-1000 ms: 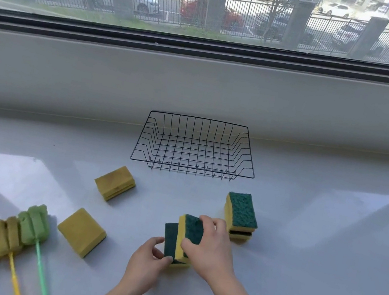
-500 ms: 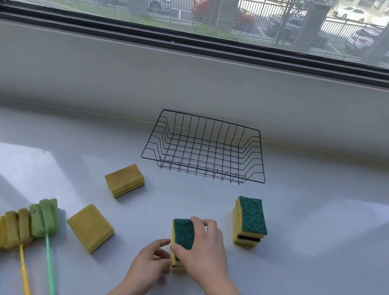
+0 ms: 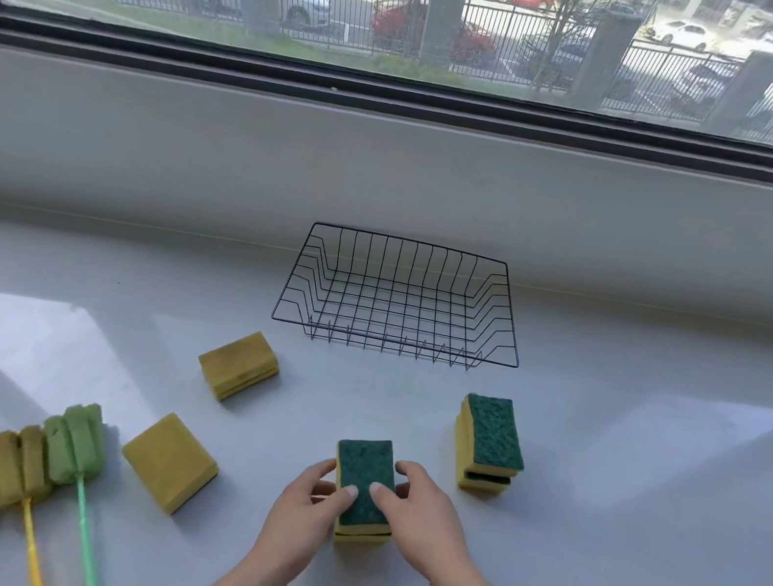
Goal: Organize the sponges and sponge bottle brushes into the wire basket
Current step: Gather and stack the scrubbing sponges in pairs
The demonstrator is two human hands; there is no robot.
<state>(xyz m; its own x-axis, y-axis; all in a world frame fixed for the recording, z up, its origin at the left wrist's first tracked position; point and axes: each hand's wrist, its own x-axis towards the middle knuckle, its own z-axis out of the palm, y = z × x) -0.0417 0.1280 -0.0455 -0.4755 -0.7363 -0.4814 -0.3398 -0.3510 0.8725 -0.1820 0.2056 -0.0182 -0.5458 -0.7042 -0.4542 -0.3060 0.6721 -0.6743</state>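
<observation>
Both hands, left hand and right hand, clasp a stacked sponge pair; next, I judge, lift toward the wire basket at twelve o'clock.

Black metal wire basket, glossy white counter, rough green scouring-topped foam sponge

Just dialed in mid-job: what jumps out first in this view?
Both hands, left hand and right hand, clasp a green-topped sponge stack at front centre. Behind it sits the black wire basket, nothing inside. The bright bottle brushes lie at far left.
</observation>
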